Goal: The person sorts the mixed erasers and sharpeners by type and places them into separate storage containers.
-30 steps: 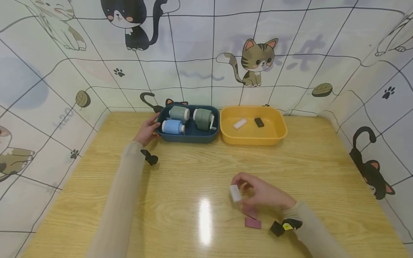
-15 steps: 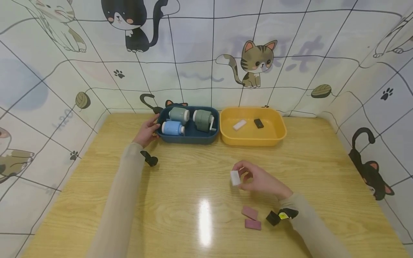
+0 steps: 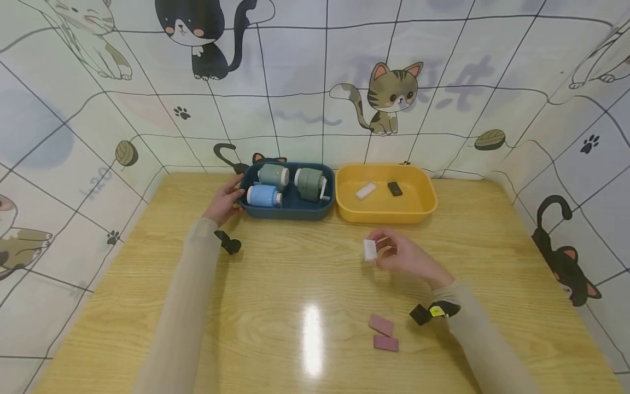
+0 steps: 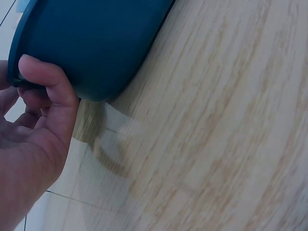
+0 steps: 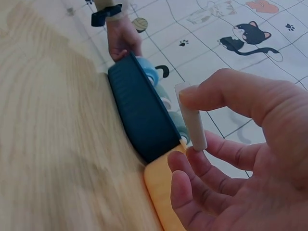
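Observation:
My left hand [image 3: 223, 203] grips the left end of a dark blue bin [image 3: 290, 212]; in the left wrist view the thumb [image 4: 45, 74] lies against its wall. Inside the bin are a light blue cylinder [image 3: 263, 195] with white ends, a grey-green one [image 3: 272, 174], and a darker green one [image 3: 309, 183] with a white crank-like handle. Thumb and fingertips of my right hand [image 3: 406, 257] pinch a small flat white block [image 5: 193, 120] by its ends. That hand is over the table, in front of a yellow bin [image 3: 386, 215].
In the yellow bin lie a white block [image 3: 366, 190] and a black block [image 3: 395, 188]. Two pink blocks [image 3: 381, 324] lie near the table's front, to the right. A cat-print sheet [image 3: 295, 109] stands behind and at both sides of the wooden table [image 3: 275, 262].
My right hand has carried the white block away from the pink blocks, toward the yellow bin, uncovering the farther pink block. My left hand has stayed on the blue bin.

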Demonstrator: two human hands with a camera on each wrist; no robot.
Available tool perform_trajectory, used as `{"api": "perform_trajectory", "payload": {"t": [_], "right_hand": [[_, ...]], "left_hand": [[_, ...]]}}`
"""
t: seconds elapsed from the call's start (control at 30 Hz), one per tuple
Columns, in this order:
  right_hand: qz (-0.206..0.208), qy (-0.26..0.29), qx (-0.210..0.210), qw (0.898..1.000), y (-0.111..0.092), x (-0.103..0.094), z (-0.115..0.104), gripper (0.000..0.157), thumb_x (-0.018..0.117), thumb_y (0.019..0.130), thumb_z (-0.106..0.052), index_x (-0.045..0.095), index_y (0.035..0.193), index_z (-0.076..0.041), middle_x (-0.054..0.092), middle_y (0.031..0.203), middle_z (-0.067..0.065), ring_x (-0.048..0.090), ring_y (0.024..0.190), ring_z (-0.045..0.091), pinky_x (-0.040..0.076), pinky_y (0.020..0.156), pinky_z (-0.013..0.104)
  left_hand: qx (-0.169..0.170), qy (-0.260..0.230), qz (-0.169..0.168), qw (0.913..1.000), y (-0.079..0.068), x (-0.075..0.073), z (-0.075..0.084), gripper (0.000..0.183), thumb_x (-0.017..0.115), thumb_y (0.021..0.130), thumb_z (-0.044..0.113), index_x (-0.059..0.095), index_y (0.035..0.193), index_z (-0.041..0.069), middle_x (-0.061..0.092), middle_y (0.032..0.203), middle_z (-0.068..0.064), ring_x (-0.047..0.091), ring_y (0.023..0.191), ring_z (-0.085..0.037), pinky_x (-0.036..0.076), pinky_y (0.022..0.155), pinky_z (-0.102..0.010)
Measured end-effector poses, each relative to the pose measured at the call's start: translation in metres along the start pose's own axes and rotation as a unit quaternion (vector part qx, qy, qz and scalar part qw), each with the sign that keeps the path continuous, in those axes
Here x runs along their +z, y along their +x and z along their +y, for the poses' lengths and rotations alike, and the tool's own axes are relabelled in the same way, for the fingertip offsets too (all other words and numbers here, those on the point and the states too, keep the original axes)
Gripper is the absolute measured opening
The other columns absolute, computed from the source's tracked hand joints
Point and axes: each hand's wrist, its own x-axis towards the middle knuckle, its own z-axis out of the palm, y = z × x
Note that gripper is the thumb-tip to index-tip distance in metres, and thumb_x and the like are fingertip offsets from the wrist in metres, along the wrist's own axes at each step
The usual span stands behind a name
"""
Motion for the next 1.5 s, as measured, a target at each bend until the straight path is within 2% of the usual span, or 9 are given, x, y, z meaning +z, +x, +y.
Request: {"api": "perform_trajectory", "payload": {"t": [0.13,0.23,0.4,0.63,0.83,1.0,1.17,1.33,1.5], "right_hand": [[0.017,-0.007,0.006,1.000,0.005,-0.009,-0.001,0.046,0.073,0.082,0.001,0.051,0.123,0.001,0.054,0.114,0.016,0.053,0.103,0.032,0.049,0.083,0.035],[0.025,-0.014,0.015,0.999,0.009,-0.016,-0.005,0.046,0.072,0.083,0.001,0.050,0.123,0.000,0.053,0.115,0.016,0.052,0.104,0.033,0.049,0.082,0.033],[0.038,-0.032,0.007,0.999,0.017,-0.027,-0.013,0.046,0.072,0.082,0.003,0.050,0.122,-0.001,0.053,0.116,0.016,0.052,0.104,0.034,0.047,0.084,0.035],[0.050,-0.045,0.021,0.997,0.026,-0.041,-0.028,0.045,0.071,0.084,0.000,0.049,0.124,0.000,0.053,0.115,0.018,0.052,0.103,0.034,0.047,0.082,0.030],[0.047,-0.056,0.034,0.997,0.033,-0.053,-0.038,0.046,0.071,0.085,-0.003,0.049,0.126,0.000,0.051,0.118,0.018,0.050,0.107,0.035,0.045,0.086,0.032],[0.041,-0.066,0.044,0.996,0.037,-0.060,-0.041,0.046,0.071,0.086,-0.005,0.049,0.127,0.000,0.050,0.120,0.017,0.049,0.107,0.033,0.043,0.088,0.038],[0.039,-0.074,0.042,0.996,0.042,-0.065,-0.043,0.046,0.069,0.087,-0.004,0.049,0.128,0.001,0.049,0.120,0.017,0.048,0.107,0.034,0.042,0.088,0.038],[0.035,-0.094,0.038,0.994,0.048,-0.072,-0.044,0.045,0.068,0.087,-0.002,0.048,0.128,0.004,0.049,0.120,0.019,0.048,0.107,0.036,0.044,0.084,0.033],[0.023,-0.115,0.051,0.992,0.055,-0.081,-0.047,0.044,0.068,0.088,-0.004,0.050,0.127,0.004,0.050,0.120,0.020,0.049,0.109,0.036,0.045,0.080,0.028]], "left_hand": [[0.021,-0.003,-0.002,0.9998,0.002,-0.004,-0.008,0.056,0.049,0.101,0.013,0.030,0.153,0.019,0.045,0.101,-0.006,0.047,0.076,-0.012,0.046,0.060,-0.023],[0.007,0.012,0.011,0.9998,0.003,-0.004,-0.008,0.056,0.045,0.102,0.011,0.026,0.154,0.018,0.044,0.103,-0.006,0.046,0.076,-0.011,0.045,0.060,-0.023],[-0.017,0.004,0.022,0.9996,0.004,-0.003,-0.006,0.055,0.042,0.104,0.009,0.024,0.155,0.019,0.044,0.105,-0.007,0.047,0.075,-0.012,0.044,0.060,-0.025],[-0.016,0.004,0.027,0.9995,0.004,-0.003,-0.006,0.055,0.042,0.104,0.008,0.025,0.155,0.020,0.043,0.105,-0.008,0.047,0.075,-0.012,0.045,0.058,-0.024],[-0.011,0.007,0.027,0.9996,0.005,-0.004,-0.007,0.055,0.043,0.103,0.009,0.026,0.154,0.020,0.044,0.105,-0.007,0.047,0.075,-0.011,0.045,0.058,-0.023],[-0.020,0.001,0.022,0.9996,0.000,0.001,0.003,0.056,0.044,0.103,0.007,0.024,0.155,0.017,0.045,0.104,-0.007,0.048,0.075,-0.011,0.045,0.061,-0.026],[-0.022,0.001,0.017,0.9996,-0.004,0.005,0.011,0.057,0.042,0.102,0.005,0.023,0.155,0.014,0.044,0.106,-0.008,0.048,0.076,-0.013,0.045,0.062,-0.028],[-0.023,0.004,0.025,0.9994,0.002,0.001,0.002,0.055,0.043,0.103,0.007,0.026,0.154,0.018,0.044,0.105,-0.007,0.047,0.075,-0.012,0.045,0.061,-0.026],[-0.015,0.011,0.032,0.9993,0.007,-0.001,-0.004,0.054,0.043,0.103,0.008,0.028,0.154,0.019,0.044,0.105,-0.008,0.046,0.075,-0.012,0.045,0.060,-0.025]]}}
